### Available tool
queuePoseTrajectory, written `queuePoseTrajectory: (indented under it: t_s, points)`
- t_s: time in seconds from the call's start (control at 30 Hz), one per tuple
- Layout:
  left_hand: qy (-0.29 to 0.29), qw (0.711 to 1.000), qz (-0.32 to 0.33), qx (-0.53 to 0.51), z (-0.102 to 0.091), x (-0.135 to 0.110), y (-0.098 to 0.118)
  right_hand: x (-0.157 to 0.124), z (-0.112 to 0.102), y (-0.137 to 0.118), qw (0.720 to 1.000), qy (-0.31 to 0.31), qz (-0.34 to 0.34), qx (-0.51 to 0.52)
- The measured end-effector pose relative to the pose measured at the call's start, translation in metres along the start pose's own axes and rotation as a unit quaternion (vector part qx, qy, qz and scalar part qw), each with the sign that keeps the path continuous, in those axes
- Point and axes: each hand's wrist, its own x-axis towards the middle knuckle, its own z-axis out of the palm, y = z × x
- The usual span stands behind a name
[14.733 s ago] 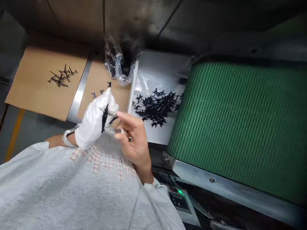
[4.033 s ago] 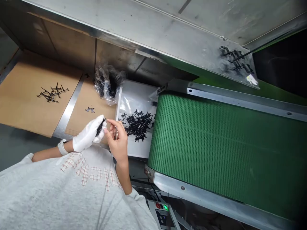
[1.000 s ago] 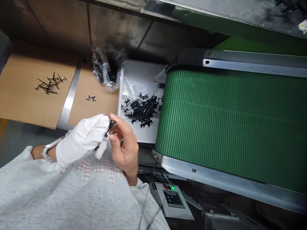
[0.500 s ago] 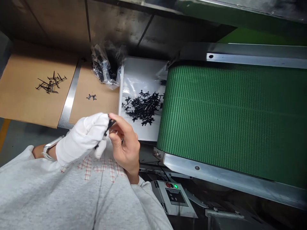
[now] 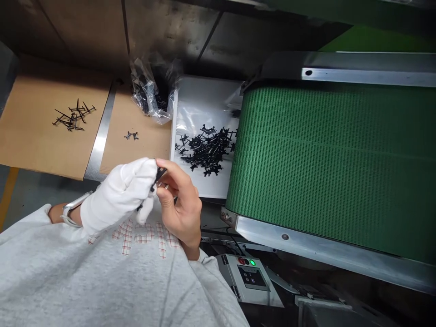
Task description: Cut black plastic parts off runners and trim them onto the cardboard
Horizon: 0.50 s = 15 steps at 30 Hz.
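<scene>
Our gloved left hand (image 5: pixel 117 193) was curled tightly around a black plastic part (image 5: pixel 160 173), between our hands. Our half-curled right hand (image 5: pixel 182 206) touched its upper end; whether it gripped anything, we could not tell. More black parts (image 5: pixel 210 150) filled the white tray (image 5: pixel 213 189).

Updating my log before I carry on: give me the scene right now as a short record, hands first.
Left hand: white-gloved, closed on a black part
Right hand: bare, index finger and thumb at that part; grip unclear
White tray: heap of black parts
Left cardboard: loose cluster of thin black rods
Middle cardboard: small dark pieces, close together
Clear plastic bag: beside the tray's left rim
Green conveyor belt: right of the tray
Control box: green light lit
</scene>
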Motion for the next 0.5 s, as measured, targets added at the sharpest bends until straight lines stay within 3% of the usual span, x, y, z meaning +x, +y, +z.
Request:
queuePoseTrajectory:
  t_s: [0.5]
  points:
    - [0.017,1.000,0.000,0.012,0.0008,0.0014,-0.0007,-0.0038,-0.0020,-0.0010,1.000,-0.016,0.007,0.015]
